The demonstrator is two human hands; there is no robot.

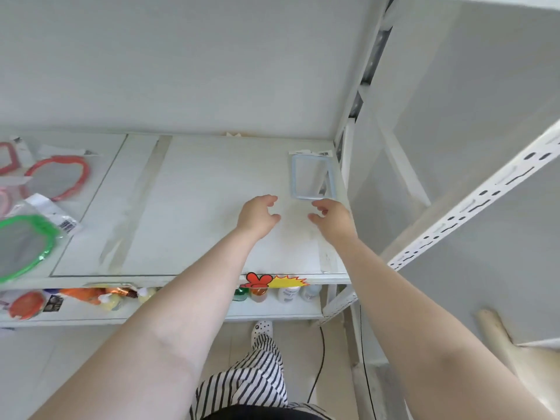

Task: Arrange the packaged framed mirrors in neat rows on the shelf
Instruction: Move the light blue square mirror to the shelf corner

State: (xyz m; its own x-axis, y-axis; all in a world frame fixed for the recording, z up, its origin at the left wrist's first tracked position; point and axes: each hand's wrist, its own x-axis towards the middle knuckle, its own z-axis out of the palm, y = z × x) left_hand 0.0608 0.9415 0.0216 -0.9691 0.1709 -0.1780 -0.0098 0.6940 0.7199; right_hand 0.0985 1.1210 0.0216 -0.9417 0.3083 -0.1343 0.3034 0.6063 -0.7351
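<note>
My left hand (257, 216) and right hand (331, 218) hover over the shelf (194, 207) just short of the blue-framed mirror (312, 177), fingers loosely curled, each grip wide and holding nothing. That mirror lies flat in its clear packaging in the back right corner, close to the shelf's right edge and the upright post (345, 153).

I judge the main risk to be that corner: if I nudge the mirror rightward while squaring it, it could slide off the side. The slick wrapper may also slip under my fingertips. The other mirrors sit well apart at the far left: a green-framed mirror (25, 247) reaching out to the front lip, which could tip off if bumped, and a red-framed mirror (57, 177) behind it.

The shelf is white board with taped seams, against a plain white wall. Below it, a lower shelf (272, 312) carries small bottles (288, 294), and a black cable (318, 365) runs down to the floor.
</note>
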